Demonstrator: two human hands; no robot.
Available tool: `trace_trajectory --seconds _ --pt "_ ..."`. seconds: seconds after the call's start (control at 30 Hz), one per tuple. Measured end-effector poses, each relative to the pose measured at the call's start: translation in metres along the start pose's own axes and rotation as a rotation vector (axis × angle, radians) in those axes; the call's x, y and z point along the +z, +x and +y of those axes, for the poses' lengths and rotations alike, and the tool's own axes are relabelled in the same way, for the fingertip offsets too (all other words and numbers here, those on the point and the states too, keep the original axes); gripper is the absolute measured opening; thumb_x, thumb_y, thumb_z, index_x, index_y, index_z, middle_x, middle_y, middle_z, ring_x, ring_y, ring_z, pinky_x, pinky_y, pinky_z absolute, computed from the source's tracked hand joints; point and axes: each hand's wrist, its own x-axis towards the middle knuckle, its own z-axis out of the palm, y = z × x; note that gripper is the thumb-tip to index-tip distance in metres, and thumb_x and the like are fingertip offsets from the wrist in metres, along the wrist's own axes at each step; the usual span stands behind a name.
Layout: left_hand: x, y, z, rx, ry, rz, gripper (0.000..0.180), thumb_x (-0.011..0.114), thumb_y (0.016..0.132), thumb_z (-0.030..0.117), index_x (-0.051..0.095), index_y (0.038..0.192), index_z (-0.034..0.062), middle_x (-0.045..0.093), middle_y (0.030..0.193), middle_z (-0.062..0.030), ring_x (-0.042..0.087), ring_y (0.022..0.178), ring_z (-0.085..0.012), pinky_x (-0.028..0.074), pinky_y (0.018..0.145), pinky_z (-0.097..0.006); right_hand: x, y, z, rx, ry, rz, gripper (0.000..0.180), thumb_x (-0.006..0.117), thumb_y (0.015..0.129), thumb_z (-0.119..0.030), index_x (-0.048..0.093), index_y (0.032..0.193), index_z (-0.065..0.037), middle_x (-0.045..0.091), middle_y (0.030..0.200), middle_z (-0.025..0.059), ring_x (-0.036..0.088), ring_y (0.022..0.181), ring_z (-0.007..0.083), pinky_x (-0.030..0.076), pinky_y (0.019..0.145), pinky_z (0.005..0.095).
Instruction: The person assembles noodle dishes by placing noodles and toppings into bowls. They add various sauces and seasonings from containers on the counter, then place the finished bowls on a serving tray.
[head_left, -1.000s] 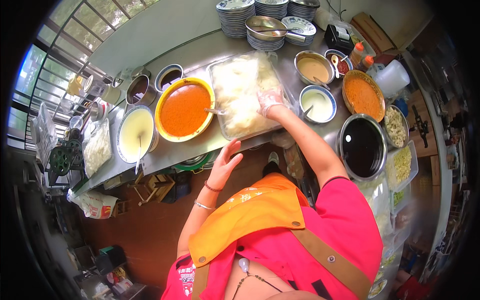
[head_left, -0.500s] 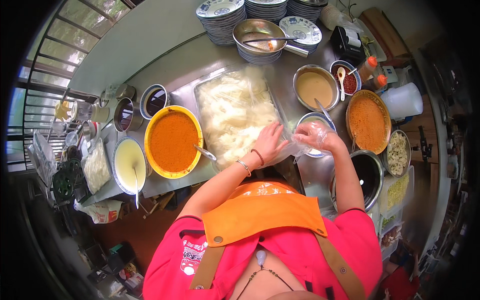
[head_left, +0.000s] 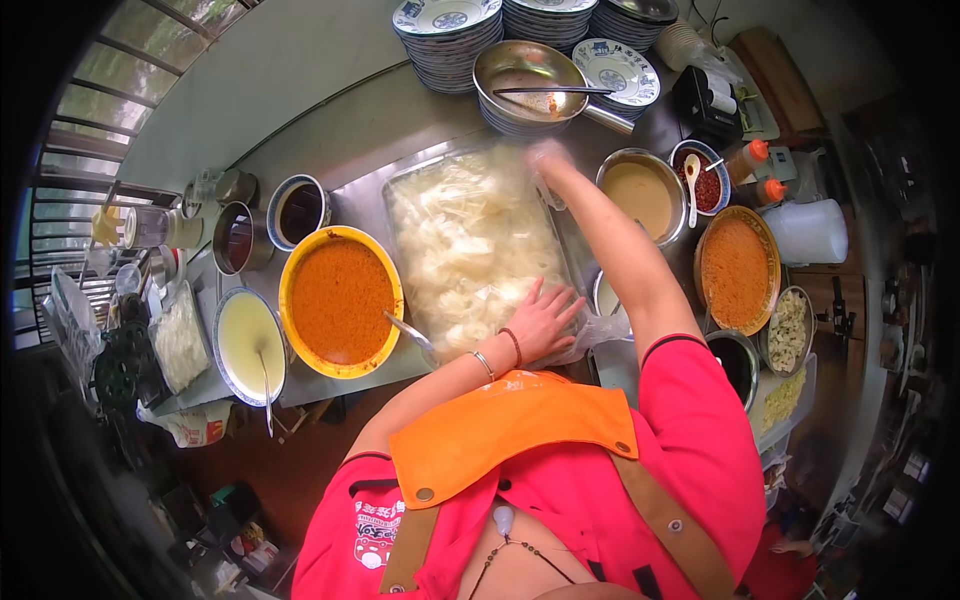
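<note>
A large rectangular tray (head_left: 388, 215) is heaped with pale, wide noodle-like strips (head_left: 460, 235), under and beside clear plastic film (head_left: 597, 330). My left hand (head_left: 540, 322), bare, lies on the tray's near right corner, fingers spread, touching the film. My right arm stretches forward across the right side, and my right hand (head_left: 548, 165), in a clear plastic glove, is at the tray's far right corner. Motion smears its fingers, so whether it grips the film there does not show. My right forearm partly covers a white bowl (head_left: 606, 296).
To the left stand a yellow bowl of orange sauce (head_left: 340, 300), a bowl of pale liquid (head_left: 248, 345) and dark sauces. On the right are a tan sauce bowl (head_left: 640, 192), chilli bowl (head_left: 700, 180) and orange-filled basin (head_left: 738, 270). A pan (head_left: 528, 75) rests on stacked plates at the back.
My right hand has moved forward from the tray's near right corner to its far right corner. My left hand stays at the near corner, its fingers now more spread. The view has shifted slightly.
</note>
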Motion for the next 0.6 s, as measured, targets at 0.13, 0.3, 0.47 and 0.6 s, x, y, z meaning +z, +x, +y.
trace_trajectory --seconds 0.13,0.3,0.47,0.6 --pt "0.010 -0.004 -0.002 0.125 0.111 -0.083 0.064 0.063 0.086 0.041 0.048 0.140 0.0092 0.040 0.149 -0.0118 0.030 0.143 -0.0284 0.015 0.119 -0.053 -0.017 -0.015 -0.008 0.190 0.027 0.238 0.028 0.063 0.083 -0.024 0.071 0.099 -0.002 0.067 0.110 0.0237 0.063 0.108 0.0384 0.052 0.089 0.0427" --pt "0.031 0.006 -0.008 0.260 0.187 -0.193 0.066 0.065 0.084 0.042 0.051 0.138 0.0077 0.036 0.153 -0.0112 0.026 0.145 -0.0289 0.014 0.120 -0.051 -0.017 -0.031 0.010 0.107 -0.220 0.151 0.032 0.060 0.091 -0.032 0.069 0.108 -0.006 0.066 0.118 0.0186 0.063 0.111 0.0355 0.052 0.093 0.0426" --pt "0.023 0.015 -0.012 0.314 0.180 -0.205 0.067 0.068 0.081 0.041 0.052 0.136 0.0074 0.042 0.148 -0.0117 0.030 0.143 -0.0291 0.017 0.120 -0.051 -0.042 -0.164 0.006 -0.106 -0.412 0.099 0.037 0.050 0.097 -0.037 0.063 0.113 -0.006 0.069 0.106 0.0165 0.065 0.102 0.0343 0.052 0.088 0.0424" --pt "0.020 0.020 -0.025 0.362 0.024 -0.219 0.045 0.065 0.082 0.031 0.061 0.121 0.0081 0.053 0.135 -0.0126 0.043 0.132 -0.0322 0.022 0.117 -0.050 -0.016 -0.271 0.020 -0.119 -0.601 -0.116 0.037 0.053 0.094 -0.035 0.061 0.114 -0.006 0.067 0.107 0.0140 0.062 0.104 0.0313 0.049 0.089 0.0424"
